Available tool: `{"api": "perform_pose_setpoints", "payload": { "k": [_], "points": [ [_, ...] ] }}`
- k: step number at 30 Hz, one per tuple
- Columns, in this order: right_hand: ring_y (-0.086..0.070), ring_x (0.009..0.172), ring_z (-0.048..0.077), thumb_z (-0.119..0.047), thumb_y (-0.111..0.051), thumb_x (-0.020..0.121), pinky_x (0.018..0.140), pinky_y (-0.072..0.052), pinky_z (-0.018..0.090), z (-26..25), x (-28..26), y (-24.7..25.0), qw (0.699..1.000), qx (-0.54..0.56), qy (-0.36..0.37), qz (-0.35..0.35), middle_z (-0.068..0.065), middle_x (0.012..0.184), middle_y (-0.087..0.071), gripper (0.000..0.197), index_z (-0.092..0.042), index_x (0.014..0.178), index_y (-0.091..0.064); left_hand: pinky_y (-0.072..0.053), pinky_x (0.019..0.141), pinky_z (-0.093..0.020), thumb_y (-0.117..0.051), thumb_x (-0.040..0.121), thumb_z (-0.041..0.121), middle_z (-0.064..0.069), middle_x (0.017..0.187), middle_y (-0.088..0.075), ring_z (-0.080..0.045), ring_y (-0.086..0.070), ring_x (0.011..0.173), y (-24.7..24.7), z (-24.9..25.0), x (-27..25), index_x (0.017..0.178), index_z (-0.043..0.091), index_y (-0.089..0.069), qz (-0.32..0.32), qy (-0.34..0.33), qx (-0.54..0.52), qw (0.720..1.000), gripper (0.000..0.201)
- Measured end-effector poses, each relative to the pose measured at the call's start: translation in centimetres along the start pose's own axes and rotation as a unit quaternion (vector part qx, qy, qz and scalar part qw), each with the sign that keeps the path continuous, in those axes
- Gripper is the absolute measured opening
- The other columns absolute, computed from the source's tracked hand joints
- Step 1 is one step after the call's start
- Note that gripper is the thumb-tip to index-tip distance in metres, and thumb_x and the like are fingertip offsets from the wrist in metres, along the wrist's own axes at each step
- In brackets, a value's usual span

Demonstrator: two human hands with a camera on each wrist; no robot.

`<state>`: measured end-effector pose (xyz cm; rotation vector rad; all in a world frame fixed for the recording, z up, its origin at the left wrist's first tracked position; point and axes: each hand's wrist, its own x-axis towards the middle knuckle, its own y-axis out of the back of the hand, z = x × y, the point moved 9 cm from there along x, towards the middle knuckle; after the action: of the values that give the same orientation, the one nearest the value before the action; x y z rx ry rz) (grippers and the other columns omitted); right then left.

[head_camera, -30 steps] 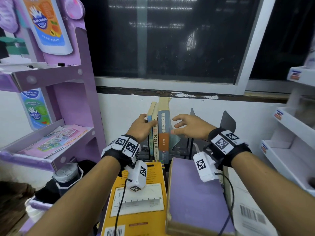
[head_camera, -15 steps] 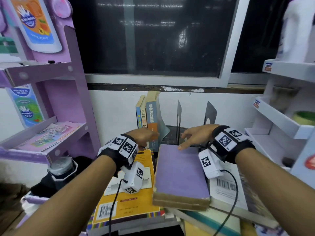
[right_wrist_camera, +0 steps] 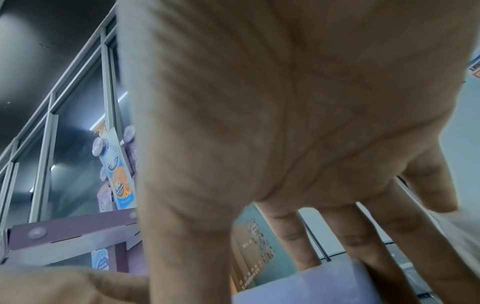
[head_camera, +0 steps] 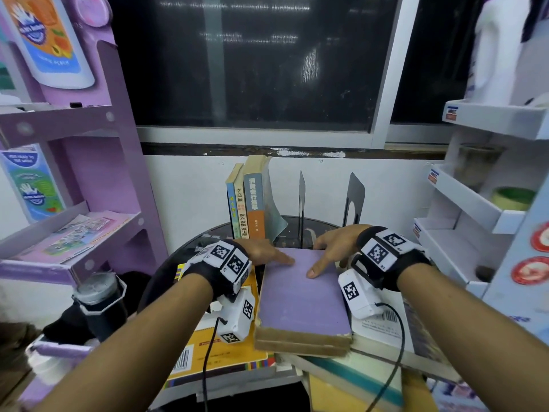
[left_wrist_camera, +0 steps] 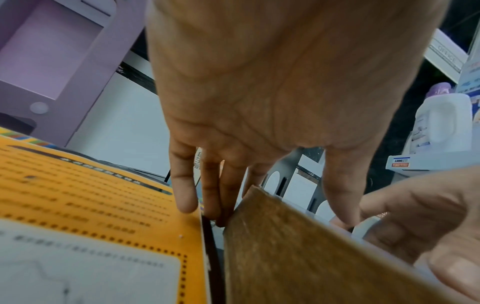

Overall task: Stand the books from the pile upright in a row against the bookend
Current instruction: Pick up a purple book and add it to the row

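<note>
On the far left I see the purple display shelf (head_camera: pixel 74 126); its lower tier holds a flat printed leaflet (head_camera: pixel 74 236). Below it a dark jar with a grey lid (head_camera: pixel 98 295) sits in a black holder.

My left hand (head_camera: pixel 261 252) is at the far left corner of the purple book (head_camera: pixel 300 295). From the left wrist view its thumb lies on the cover while the fingers (left_wrist_camera: pixel 221 197) reach down along the book's left edge, next to the yellow book (head_camera: pixel 214 346) lying flat beside it. So that hand has a loose hold on the corner.

The purple book lies flat on top of the pile, near me. Behind it three books (head_camera: pixel 246 203) stand upright at the left end of the bookend (head_camera: pixel 353 200), whose other dark dividers stand apart to the right.

My right hand (head_camera: pixel 335 248) is at the book's far right corner, thumb on the cover, fingers (right_wrist_camera: pixel 363 242) spread over the far edge.

On the right, the white shelf unit (head_camera: pixel 475 209) holds a green-rimmed roll (head_camera: pixel 511 197) on its middle tier and a white bottle (head_camera: pixel 499 52) on top.
</note>
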<state>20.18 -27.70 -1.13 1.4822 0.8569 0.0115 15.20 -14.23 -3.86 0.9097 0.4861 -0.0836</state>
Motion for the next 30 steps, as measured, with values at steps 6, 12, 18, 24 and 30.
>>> {"api": "perform_pose_setpoints", "payload": {
  "k": [6,12,18,24,30],
  "points": [
    [-0.063,0.102,0.021,-0.052,-0.074,0.077,0.093,-0.051,0.032,-0.2,0.1,0.0,1.0,-0.003,0.008,0.007,0.005,0.125,-0.063,0.067,-0.009,0.127,-0.06,-0.043,0.103,-0.042,-0.073,0.045,0.078,-0.002,0.131,-0.057,-0.023,-0.054,0.117,0.2,-1.4,2.9,0.128,0.016,-0.053,0.033,-0.026,-0.017,0.999,0.106],
    [-0.059,0.085,0.017,-0.046,-0.082,0.071,0.079,-0.05,0.028,-0.3,-0.1,0.6,0.999,0.033,0.011,0.041,0.007,0.114,-0.069,0.061,-0.006,0.114,-0.065,-0.049,0.098,-0.047,-0.085,0.06,0.051,-0.007,0.121,-0.059,-0.027,-0.058,0.112,0.8,-0.8,1.5,0.117,0.015,-0.052,0.046,-0.045,-0.089,0.994,0.075],
    [-0.059,0.084,0.02,-0.037,-0.087,0.066,0.071,-0.05,0.027,-0.7,-0.4,1.3,0.994,0.089,0.017,0.065,0.003,0.098,-0.063,0.064,-0.007,0.116,-0.061,-0.052,0.093,-0.046,-0.081,0.074,0.029,-0.007,0.118,-0.059,-0.028,-0.058,0.111,1.3,-0.5,-0.4,0.105,0.016,-0.051,0.056,-0.061,-0.16,0.984,0.044],
    [-0.054,0.075,0.013,-0.027,-0.089,0.066,0.067,-0.046,0.026,-1.3,-1.1,2.6,0.981,0.154,0.049,0.105,-0.003,0.089,-0.059,0.054,-0.013,0.105,-0.054,-0.052,0.091,-0.051,-0.082,0.073,0.024,-0.009,0.122,-0.057,-0.029,-0.059,0.111,2.8,-0.6,-1.3,0.121,0.013,-0.043,0.065,-0.091,-0.239,0.965,0.063],
    [-0.055,0.067,0.014,-0.021,-0.094,0.056,0.049,-0.046,0.026,-1.1,-2.0,4.4,0.955,0.239,0.067,0.162,0.001,0.092,-0.058,0.073,-0.018,0.114,-0.05,-0.055,0.088,-0.046,-0.088,0.058,0.021,-0.01,0.115,-0.059,-0.028,-0.061,0.105,5.1,0.7,-2.8,0.119,0.014,-0.042,0.104,-0.151,-0.299,0.937,0.077]
  ]
}}
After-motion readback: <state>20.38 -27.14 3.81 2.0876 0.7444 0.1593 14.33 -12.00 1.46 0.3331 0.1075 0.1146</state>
